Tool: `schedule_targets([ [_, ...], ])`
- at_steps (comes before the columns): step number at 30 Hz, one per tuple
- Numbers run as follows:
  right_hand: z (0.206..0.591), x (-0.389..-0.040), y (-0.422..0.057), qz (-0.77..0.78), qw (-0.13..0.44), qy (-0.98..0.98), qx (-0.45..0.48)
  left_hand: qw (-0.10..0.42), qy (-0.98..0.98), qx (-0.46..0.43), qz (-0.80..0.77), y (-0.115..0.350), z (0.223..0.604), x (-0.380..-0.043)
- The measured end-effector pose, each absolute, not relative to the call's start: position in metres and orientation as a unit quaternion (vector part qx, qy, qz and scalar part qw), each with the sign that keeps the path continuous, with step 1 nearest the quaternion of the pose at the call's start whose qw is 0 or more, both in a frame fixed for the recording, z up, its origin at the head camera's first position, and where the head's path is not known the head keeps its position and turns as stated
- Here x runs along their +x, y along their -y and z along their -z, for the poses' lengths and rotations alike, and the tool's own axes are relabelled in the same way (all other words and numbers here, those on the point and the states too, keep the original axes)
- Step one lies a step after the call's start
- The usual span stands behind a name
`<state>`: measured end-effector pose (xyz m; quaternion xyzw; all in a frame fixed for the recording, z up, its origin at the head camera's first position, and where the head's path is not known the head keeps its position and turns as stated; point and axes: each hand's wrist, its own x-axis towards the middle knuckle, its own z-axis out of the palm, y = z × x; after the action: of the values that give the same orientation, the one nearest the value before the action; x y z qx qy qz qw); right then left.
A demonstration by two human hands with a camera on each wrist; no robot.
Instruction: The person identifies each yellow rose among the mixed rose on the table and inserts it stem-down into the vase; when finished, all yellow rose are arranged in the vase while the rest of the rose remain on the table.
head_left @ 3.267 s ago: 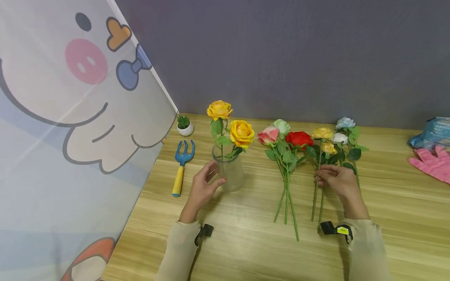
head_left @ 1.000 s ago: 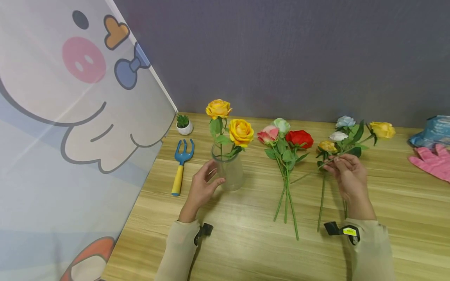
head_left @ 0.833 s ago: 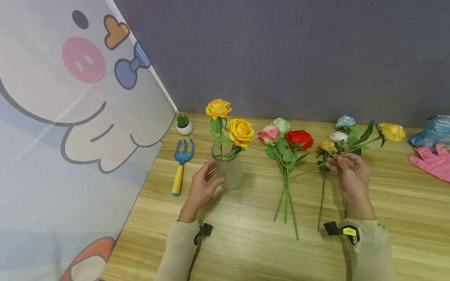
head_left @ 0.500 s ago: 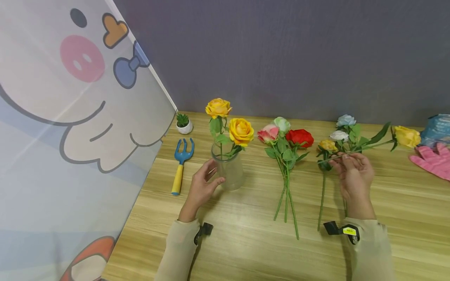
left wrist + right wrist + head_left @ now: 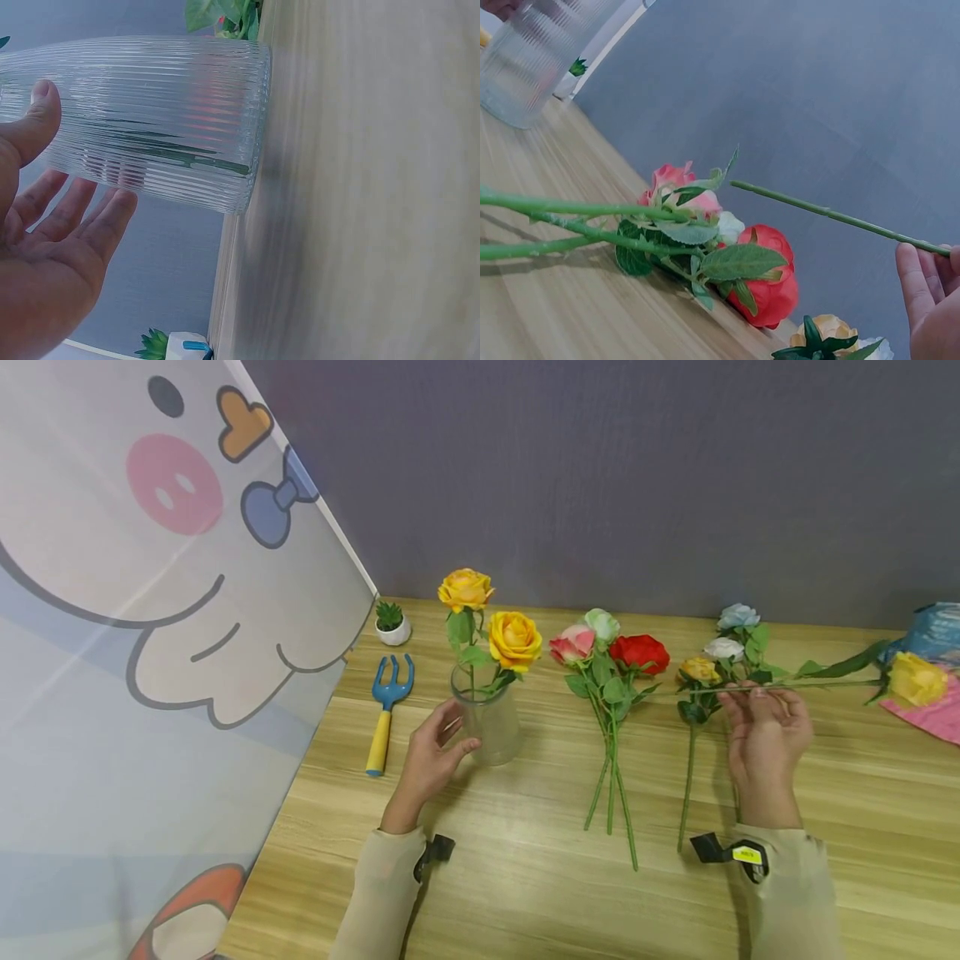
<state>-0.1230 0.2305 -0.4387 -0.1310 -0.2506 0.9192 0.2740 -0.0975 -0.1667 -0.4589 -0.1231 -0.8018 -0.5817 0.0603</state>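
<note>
My left hand holds the ribbed clear glass vase, thumb on the near side and fingers on the far side. Two yellow-orange roses stand in it; through the glass in the left wrist view a green stem shows near the base. My right hand pinches the stem of a yellow rose between thumb and fingers. That rose lies nearly level in the air, bloom to the right and stem end to the left, passing over a small group of flowers.
Pink, pale green and red roses lie right of the vase. Blue, white and yellow flowers lie by the right hand. At left are a garden fork and a potted succulent; at far right, a pink glove and blue packet.
The yellow rose has come up from the right-hand group in my right hand. Its bloom has swung right and down until the stem lies nearly level. My left hand stays at the vase.
</note>
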Motion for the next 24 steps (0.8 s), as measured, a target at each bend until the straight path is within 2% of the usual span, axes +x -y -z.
schedule_targets([
  [14,0.424,-0.123,-0.225,-0.918,0.316,0.204,-0.127,0.062,0.799,-0.128,0.584,0.167,0.460,-0.098],
  [24,0.413,-0.116,-0.217,-0.915,0.342,0.195,-0.084,0.060,0.799,-0.124,0.586,0.167,0.459,-0.097],
])
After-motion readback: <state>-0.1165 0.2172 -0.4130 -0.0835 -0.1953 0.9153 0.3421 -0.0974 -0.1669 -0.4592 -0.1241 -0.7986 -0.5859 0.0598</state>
